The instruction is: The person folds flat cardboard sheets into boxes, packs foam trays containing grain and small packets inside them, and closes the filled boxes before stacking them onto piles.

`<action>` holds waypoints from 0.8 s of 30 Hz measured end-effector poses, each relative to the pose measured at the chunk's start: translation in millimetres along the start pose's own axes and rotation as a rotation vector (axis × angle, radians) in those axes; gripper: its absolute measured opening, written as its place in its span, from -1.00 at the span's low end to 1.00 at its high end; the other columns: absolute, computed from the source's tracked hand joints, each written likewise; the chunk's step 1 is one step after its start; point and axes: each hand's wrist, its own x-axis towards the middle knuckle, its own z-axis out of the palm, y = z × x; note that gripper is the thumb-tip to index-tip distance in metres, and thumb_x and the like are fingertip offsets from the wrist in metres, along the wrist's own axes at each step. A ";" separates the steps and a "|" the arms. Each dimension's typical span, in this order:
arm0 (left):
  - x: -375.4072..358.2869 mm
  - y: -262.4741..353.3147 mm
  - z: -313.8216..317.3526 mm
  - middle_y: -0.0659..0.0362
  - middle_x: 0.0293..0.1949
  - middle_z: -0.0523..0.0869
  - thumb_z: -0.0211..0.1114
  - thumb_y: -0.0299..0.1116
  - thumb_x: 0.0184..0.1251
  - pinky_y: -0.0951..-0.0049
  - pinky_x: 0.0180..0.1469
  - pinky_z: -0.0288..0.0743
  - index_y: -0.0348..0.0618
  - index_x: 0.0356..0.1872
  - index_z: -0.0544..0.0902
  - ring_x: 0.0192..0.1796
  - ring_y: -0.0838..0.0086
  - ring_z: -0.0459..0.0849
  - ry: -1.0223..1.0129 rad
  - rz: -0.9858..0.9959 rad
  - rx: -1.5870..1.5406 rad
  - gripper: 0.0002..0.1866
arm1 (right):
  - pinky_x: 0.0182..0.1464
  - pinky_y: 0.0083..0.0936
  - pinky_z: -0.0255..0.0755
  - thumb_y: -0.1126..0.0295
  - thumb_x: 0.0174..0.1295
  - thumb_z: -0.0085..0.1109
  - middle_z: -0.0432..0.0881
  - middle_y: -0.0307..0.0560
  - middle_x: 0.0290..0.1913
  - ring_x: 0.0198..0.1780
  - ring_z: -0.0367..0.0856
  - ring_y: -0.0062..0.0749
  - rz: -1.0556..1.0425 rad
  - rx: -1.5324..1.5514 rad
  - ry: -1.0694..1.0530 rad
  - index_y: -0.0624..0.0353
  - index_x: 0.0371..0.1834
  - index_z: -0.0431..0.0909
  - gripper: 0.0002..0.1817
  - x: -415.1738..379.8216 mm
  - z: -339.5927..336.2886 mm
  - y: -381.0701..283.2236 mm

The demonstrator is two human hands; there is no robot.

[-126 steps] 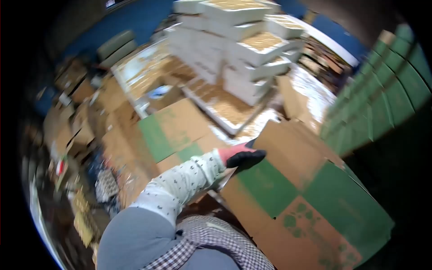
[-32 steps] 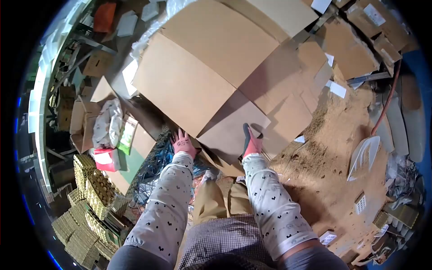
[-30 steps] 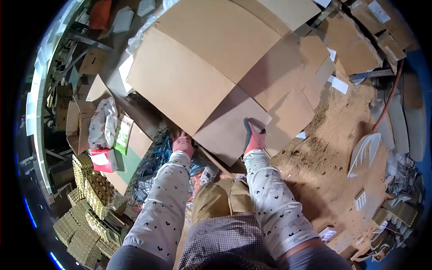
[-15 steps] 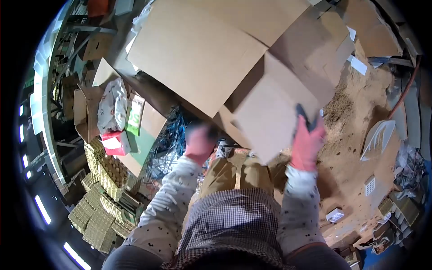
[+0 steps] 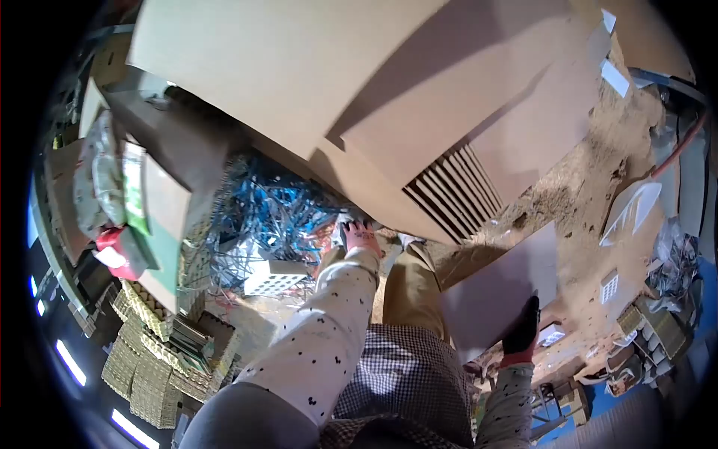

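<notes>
My right hand [image 5: 522,329], in a pink glove with dark fingers, grips the edge of a flat cardboard sheet [image 5: 497,288] beside my right leg. My left hand [image 5: 362,238], gloved alike, is in front of my legs near the lower edge of a large cardboard box [image 5: 419,150]. Its fingers look stretched out, with nothing visible in them. An opening in the box shows a row of parallel cardboard dividers [image 5: 455,193]. Broad flaps [image 5: 277,60] lie spread around that opening.
Tangled blue and grey strapping [image 5: 273,198] lies left of my feet, with a white perforated block [image 5: 275,278]. Farther left are a carton [image 5: 166,217] and stacked egg trays [image 5: 146,367]. Sawdust-like material [image 5: 576,187] covers the floor on the right, with a hose [image 5: 680,146].
My right hand has moved down toward me with the cardboard sheet, and the dividers inside the box now show. My left hand has shifted slightly right. The view has turned and come closer.
</notes>
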 end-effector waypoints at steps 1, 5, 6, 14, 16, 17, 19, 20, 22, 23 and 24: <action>17.1 -0.1 13.0 -0.08 0.31 0.26 0.36 0.12 -0.12 0.02 0.38 -0.03 -0.18 0.31 0.21 0.36 0.06 0.18 -0.012 0.008 -0.014 -0.04 | 0.09 -0.55 0.36 0.18 0.37 -0.02 0.54 -0.17 0.01 0.00 0.49 -0.50 0.015 0.022 0.032 0.24 0.11 0.44 -0.60 6.6 -23.5 15.6; 128.4 -31.0 118.3 0.06 0.31 0.35 0.03 -0.17 0.26 0.18 0.33 0.14 -0.08 0.27 0.36 0.33 0.18 0.30 0.368 0.309 0.213 -0.46 | -0.13 -0.58 0.42 0.27 0.37 0.00 0.55 -0.21 -0.20 -0.19 0.49 -0.54 0.092 0.071 0.023 0.09 -0.03 0.48 -0.78 13.6 -44.9 49.1; 114.5 -30.5 109.0 0.07 0.26 0.39 0.08 -0.16 0.24 0.20 0.26 0.21 -0.07 0.22 0.39 0.28 0.20 0.35 0.254 0.317 0.198 -0.49 | -0.17 -0.58 0.41 0.28 0.36 0.00 0.55 -0.21 -0.23 -0.22 0.48 -0.54 0.160 0.134 -0.071 0.10 -0.04 0.47 -0.79 14.0 -57.8 54.2; -157.6 -76.3 20.8 0.11 -0.24 0.66 0.08 -0.24 0.20 0.20 0.02 0.42 -0.01 0.03 0.51 -0.06 0.18 0.59 0.369 0.645 -0.126 -0.65 | -0.11 -0.59 0.37 0.29 0.33 0.04 0.58 -0.12 -0.17 -0.19 0.49 -0.47 0.224 -0.236 -0.385 0.29 0.00 0.46 -0.69 -30.5 -54.9 78.3; -213.6 -71.8 -15.7 0.08 -0.08 0.62 0.17 -0.27 0.14 0.22 0.04 0.43 -0.01 0.03 0.54 0.00 0.18 0.56 0.158 0.484 -0.308 -0.62 | -0.02 -0.63 0.37 0.39 0.31 0.04 0.59 -0.09 -0.09 -0.08 0.52 -0.47 0.224 -0.353 -0.455 0.33 0.06 0.46 -0.68 -50.2 -22.7 62.0; -237.2 -74.3 -43.6 0.06 -0.09 0.62 0.22 -0.35 0.08 0.23 0.04 0.44 -0.05 0.03 0.54 -0.03 0.16 0.58 0.190 0.643 -0.311 -0.59 | -0.09 -0.63 0.38 0.41 0.29 0.07 0.58 -0.15 -0.16 -0.16 0.52 -0.49 0.200 -0.304 -0.388 0.28 0.03 0.47 -0.71 -51.6 -32.0 68.4; -257.7 -78.6 -68.0 0.06 -0.10 0.63 0.23 -0.44 0.01 0.21 0.06 0.44 -0.13 0.01 0.54 -0.02 0.16 0.57 0.324 0.914 -0.331 -0.57 | -0.25 -0.63 0.40 0.44 0.24 0.12 0.56 -0.26 -0.30 -0.32 0.51 -0.53 0.161 -0.209 -0.259 0.20 -0.04 0.49 -0.77 -50.4 -57.2 87.8; -259.4 -79.9 -73.0 0.04 -0.08 0.62 0.24 -0.46 -0.02 0.20 0.07 0.43 -0.18 -0.01 0.53 0.00 0.13 0.55 0.388 0.962 -0.314 -0.57 | -0.31 -0.63 0.39 0.42 0.24 0.12 0.55 -0.27 -0.31 -0.36 0.47 -0.56 0.230 -0.173 -0.191 0.16 0.00 0.46 -0.73 -57.1 -42.8 75.6; -252.9 -86.4 -78.8 0.03 -0.04 0.59 0.23 -0.50 0.01 0.25 0.08 0.43 -0.17 0.04 0.50 0.02 0.14 0.55 0.281 0.893 -0.451 -0.54 | -0.30 -0.61 0.40 0.43 0.24 0.10 0.55 -0.27 -0.29 -0.35 0.48 -0.55 0.131 -0.018 -0.175 0.15 -0.02 0.45 -0.75 -72.9 1.9 57.7; -244.4 -93.5 -75.1 0.04 -0.01 0.57 0.22 -0.50 0.02 0.29 0.09 0.42 -0.14 0.09 0.48 0.04 0.18 0.55 0.281 0.892 -0.511 -0.51 | -0.30 -0.60 0.41 0.44 0.24 0.09 0.54 -0.26 -0.28 -0.35 0.49 -0.54 0.083 0.062 -0.161 0.15 -0.03 0.44 -0.76 -79.1 16.8 51.8; -239.6 -92.9 -85.8 0.05 0.01 0.57 0.21 -0.51 0.08 0.33 0.11 0.40 -0.13 0.13 0.47 0.07 0.20 0.55 0.071 0.844 -0.700 -0.51 | -0.19 -0.51 0.46 0.44 0.25 0.07 0.57 -0.22 -0.20 -0.23 0.54 -0.47 0.120 0.127 -0.208 0.14 0.00 0.44 -0.74 -78.5 18.6 54.3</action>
